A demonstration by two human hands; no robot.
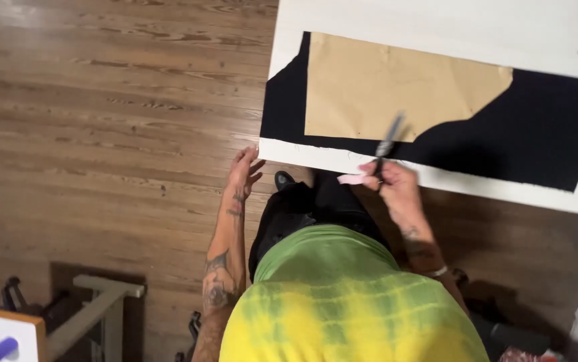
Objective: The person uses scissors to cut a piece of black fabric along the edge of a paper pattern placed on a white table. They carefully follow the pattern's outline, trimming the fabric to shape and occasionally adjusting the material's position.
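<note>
A person in a green-and-yellow tie-dyed shirt (342, 302) stands at the near edge of a white worktable (436, 27), over a wooden plank floor (101, 100). The right hand (396, 188) is closed around a pair of dark-handled scissors (388, 144) — motion-blurred, blades aimed toward 12 o'clock — and also pinches a small pink strip (354, 179) that juts toward 9 o'clock. The scissor tips sit at the lower edge of a tan paper pattern piece (382, 87) lying on a long black length of fabric (537, 134), whose long axis runs from 9 to 3 o'clock. The left hand (245, 171) — fingers loosely spread, holding nothing — touches the table's corner at 9 o'clock from the scissors.
</note>
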